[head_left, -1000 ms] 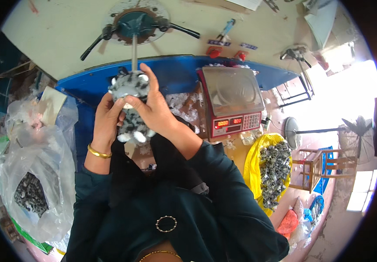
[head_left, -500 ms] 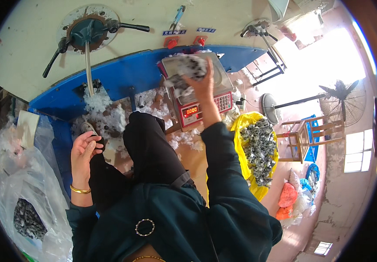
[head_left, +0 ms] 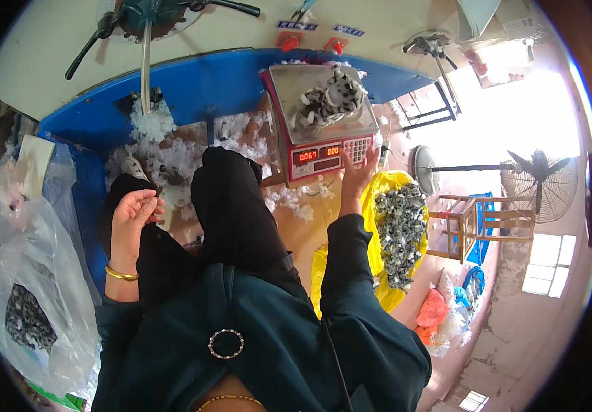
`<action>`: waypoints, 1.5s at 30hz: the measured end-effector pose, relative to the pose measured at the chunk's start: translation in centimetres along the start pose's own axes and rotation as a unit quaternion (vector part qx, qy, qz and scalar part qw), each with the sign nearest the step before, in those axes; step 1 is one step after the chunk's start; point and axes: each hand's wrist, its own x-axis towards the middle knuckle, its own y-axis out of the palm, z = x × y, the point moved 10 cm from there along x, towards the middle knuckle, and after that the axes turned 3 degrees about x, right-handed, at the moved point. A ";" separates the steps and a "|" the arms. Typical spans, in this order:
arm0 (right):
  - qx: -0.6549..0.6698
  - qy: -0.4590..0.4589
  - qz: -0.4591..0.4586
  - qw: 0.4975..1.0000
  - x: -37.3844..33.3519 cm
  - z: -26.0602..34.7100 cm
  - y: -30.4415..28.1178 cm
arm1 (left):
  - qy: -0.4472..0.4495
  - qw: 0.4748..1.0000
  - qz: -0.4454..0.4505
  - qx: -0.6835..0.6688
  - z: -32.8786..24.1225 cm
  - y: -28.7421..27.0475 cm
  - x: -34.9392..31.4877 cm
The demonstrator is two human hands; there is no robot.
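My right hand (head_left: pixel 359 180) is open and holds nothing. Its fingers are spread by the keypad at the front corner of a red digital scale (head_left: pixel 297 172); whether they touch it is hard to tell. On the scale's metal pan (head_left: pixel 289 86) rests a fluffy grey, white and black plush piece (head_left: pixel 333 97). Over my left leg, my left hand (head_left: pixel 138 209) has its fingers curled in with the thumb against them, and nothing shows in it. Red digits are lit on the scale's display (head_left: pixel 318 155).
A yellow bag (head_left: pixel 402 180) of grey-and-white plush pieces (head_left: pixel 400 237) stands to the right. Clear plastic bags (head_left: pixel 42 261) lie at left. White stuffing (head_left: pixel 165 172) litters the floor under a machine with a metal nozzle (head_left: pixel 146 69). Farther right are a wooden chair (head_left: pixel 457 226) and a fan (head_left: pixel 537 185).
My right hand has let go of the plush piece on the pan and drawn back toward me, beside the keypad. The scale's reading has changed from zero. The whole view has shifted slightly.
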 end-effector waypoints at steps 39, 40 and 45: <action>0.446 0.315 0.488 0.681 -15.2 29.9 34.4 | 0.111 0.991 0.020 -0.074 -3.6 2.4 -2.0; 0.423 0.302 0.493 0.698 -16.1 29.5 33.8 | 0.101 0.992 0.003 -0.069 -2.9 1.8 -2.6; 0.332 0.259 0.512 0.749 -16.4 26.9 28.5 | 0.134 0.989 -0.015 -0.061 -4.1 0.1 -4.9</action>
